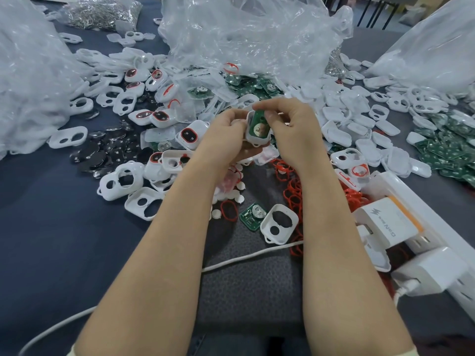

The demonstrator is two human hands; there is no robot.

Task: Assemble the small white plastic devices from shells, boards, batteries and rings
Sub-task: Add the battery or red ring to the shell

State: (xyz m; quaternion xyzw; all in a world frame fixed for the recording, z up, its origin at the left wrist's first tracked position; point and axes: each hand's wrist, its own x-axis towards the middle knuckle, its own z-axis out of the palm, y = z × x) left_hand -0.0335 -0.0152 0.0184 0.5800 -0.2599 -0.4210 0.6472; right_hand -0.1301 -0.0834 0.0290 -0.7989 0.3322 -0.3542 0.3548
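Left hand (pixel 225 133) and right hand (pixel 295 129) fingers (pixel 272 116) pinch the shell (pixel 257 141) (board (pixel 257 122) up), long axis pointing away.

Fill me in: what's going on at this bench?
A person holds a white shell with a green board sitting in it, above the table. The left hand grips the shell; the right hand pinches the board's top edge. A loose board, an empty shell and red rings lie nearer the person.
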